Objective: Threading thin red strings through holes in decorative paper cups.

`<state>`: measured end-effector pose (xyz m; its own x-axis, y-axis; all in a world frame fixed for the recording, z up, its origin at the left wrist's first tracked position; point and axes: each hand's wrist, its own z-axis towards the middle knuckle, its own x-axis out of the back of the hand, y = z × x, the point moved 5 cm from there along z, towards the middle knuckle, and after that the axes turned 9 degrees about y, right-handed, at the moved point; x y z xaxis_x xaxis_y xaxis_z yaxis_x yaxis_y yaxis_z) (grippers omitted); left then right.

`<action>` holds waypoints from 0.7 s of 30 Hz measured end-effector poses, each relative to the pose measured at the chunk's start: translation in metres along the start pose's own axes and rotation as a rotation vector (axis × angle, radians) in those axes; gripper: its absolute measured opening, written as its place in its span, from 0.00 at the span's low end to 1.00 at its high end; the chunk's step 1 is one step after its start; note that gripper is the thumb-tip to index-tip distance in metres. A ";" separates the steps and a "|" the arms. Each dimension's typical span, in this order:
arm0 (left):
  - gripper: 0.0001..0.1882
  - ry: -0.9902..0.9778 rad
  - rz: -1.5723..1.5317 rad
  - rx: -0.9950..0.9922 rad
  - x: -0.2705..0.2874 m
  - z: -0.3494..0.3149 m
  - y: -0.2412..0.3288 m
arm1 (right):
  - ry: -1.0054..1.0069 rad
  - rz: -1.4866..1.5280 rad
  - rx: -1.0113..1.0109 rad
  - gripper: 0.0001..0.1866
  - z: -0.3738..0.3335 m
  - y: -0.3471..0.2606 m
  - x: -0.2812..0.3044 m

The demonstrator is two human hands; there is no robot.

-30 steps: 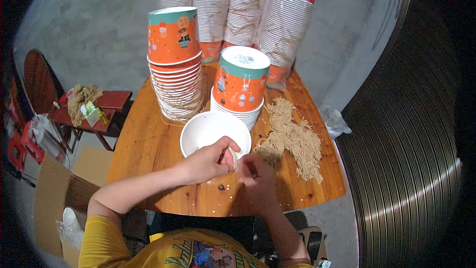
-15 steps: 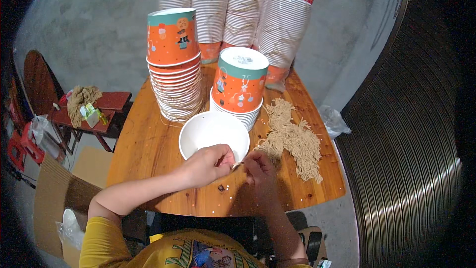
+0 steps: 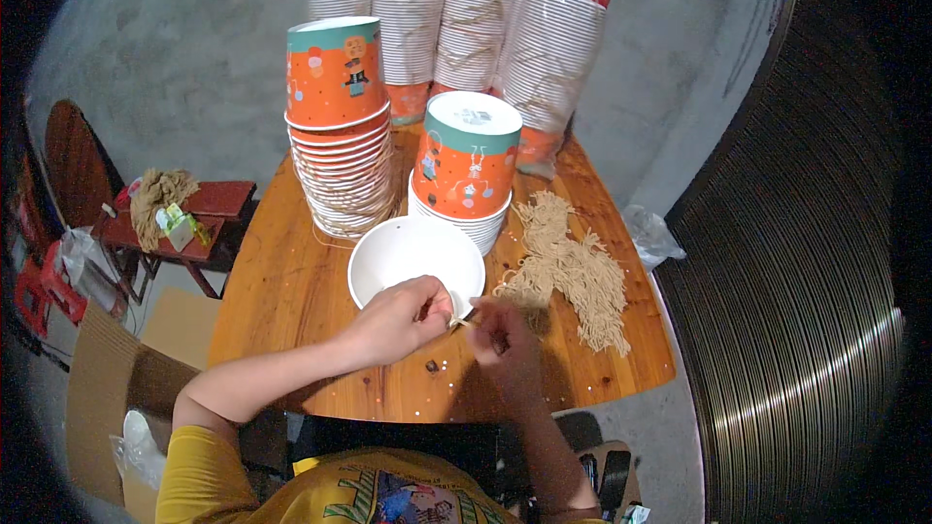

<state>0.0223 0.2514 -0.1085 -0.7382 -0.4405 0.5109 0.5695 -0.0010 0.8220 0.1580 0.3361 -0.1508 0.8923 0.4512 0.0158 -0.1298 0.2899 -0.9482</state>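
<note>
Both hands sit closer together now. Left hand (image 3: 403, 318) pinches the white bowl (image 3: 413, 254) rim — right hand (image 3: 502, 332), fingers curled, holds a thin string.

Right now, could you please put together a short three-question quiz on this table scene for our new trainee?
1. True or false: the white bowl stands upright on the wooden table.
2. Which hand touches the bowl's near rim: A) left hand B) right hand?
3. Fill in: the pile of tan strings lies to the bowl's ____.

Key: 1 true; 2 A; 3 right.
</note>
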 end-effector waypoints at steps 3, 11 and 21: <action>0.07 0.020 0.027 -0.014 -0.001 0.000 0.002 | -0.039 -0.339 0.294 0.04 0.000 -0.030 -0.004; 0.06 0.094 0.186 -0.211 0.004 -0.010 0.006 | -0.083 -0.403 0.469 0.05 -0.008 -0.028 -0.013; 0.07 0.056 0.361 -0.417 0.018 -0.034 0.004 | -0.458 -0.406 0.735 0.05 0.000 -0.068 -0.003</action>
<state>0.0234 0.2134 -0.1048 -0.4561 -0.5257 0.7181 0.8859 -0.1913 0.4226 0.1642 0.3147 -0.0867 0.6936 0.4408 0.5698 -0.2256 0.8841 -0.4093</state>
